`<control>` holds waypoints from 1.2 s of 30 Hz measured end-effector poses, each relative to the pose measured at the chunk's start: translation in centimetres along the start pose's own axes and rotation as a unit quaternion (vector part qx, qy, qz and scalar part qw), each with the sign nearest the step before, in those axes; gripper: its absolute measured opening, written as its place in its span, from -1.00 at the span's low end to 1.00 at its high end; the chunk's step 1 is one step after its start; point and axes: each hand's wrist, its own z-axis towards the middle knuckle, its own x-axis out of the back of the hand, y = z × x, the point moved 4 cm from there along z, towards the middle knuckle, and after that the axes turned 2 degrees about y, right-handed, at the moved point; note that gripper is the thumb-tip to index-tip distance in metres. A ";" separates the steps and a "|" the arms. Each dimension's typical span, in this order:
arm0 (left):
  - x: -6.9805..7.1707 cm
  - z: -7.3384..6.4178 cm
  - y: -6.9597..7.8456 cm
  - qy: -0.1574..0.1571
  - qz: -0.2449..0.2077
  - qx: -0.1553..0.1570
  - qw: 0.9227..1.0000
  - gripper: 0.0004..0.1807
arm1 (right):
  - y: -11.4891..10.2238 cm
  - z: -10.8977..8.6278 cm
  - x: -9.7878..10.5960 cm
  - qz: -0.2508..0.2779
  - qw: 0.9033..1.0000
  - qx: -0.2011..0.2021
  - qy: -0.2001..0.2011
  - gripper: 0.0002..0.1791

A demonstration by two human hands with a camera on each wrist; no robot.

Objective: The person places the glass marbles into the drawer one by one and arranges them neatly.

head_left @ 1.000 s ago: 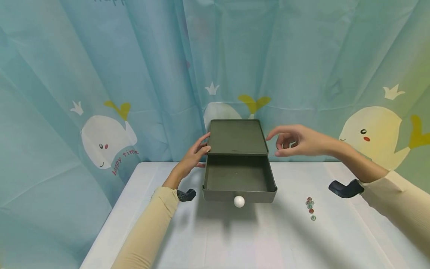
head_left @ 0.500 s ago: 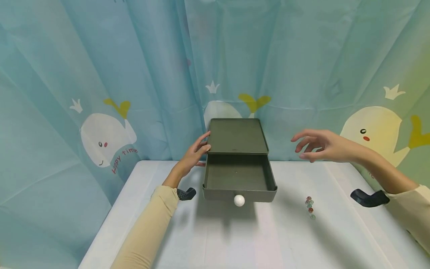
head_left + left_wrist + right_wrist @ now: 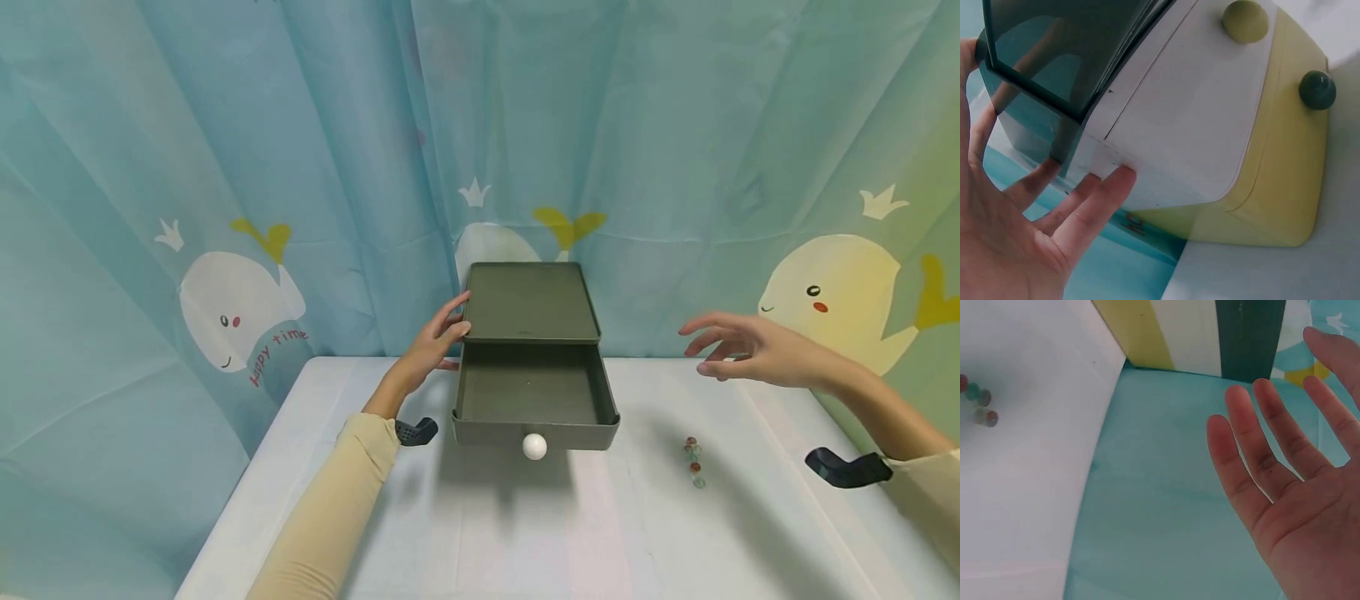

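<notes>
A drawer box with a dark green top stands at the back of the table. Its top drawer is pulled out, with nothing seen inside and a white knob at the front. My left hand rests on the box's left side, fingers spread. In the left wrist view, fingertips touch the green and white layers above a yellow layer. My right hand is in the air right of the box, fingers loosely bent and holding nothing. Several small glass beads lie below it on the table.
The table has a pale cover. Its far edge meets a hanging blue-green curtain printed with whales. In the left wrist view, the white layer has a yellow knob and the yellow layer a dark green knob.
My right hand has moved away from the box, to the right and downward, and its fingers have loosened. My left hand and the pulled-out drawer have stayed in place.
</notes>
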 end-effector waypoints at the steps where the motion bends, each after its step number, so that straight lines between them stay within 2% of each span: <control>1: 0.0 0.0 0.0 0.001 0.000 -0.001 1.000 -0.33 | 0.2 -0.1 -0.1 0.000 1.000 0.002 0.002 -0.47; 9: 0.0 -0.1 0.1 -0.002 0.000 -0.003 1.000 -0.32 | 1.9 -1.3 -1.4 0.025 0.999 0.023 0.006 -0.46; 14: 0.0 0.0 0.0 -0.003 0.002 -0.002 1.000 -0.34 | 3.5 -2.3 -2.4 0.025 0.999 0.032 0.029 -0.49; 22: 0.1 0.1 -0.1 -0.006 0.005 0.000 1.000 -0.32 | 6.9 -3.9 -4.5 -0.014 0.996 -0.006 0.093 -0.55; 36: 0.0 0.1 0.0 -0.001 0.005 0.003 1.000 -0.32 | 10.9 -5.8 -7.9 0.016 0.993 -0.046 0.111 -0.69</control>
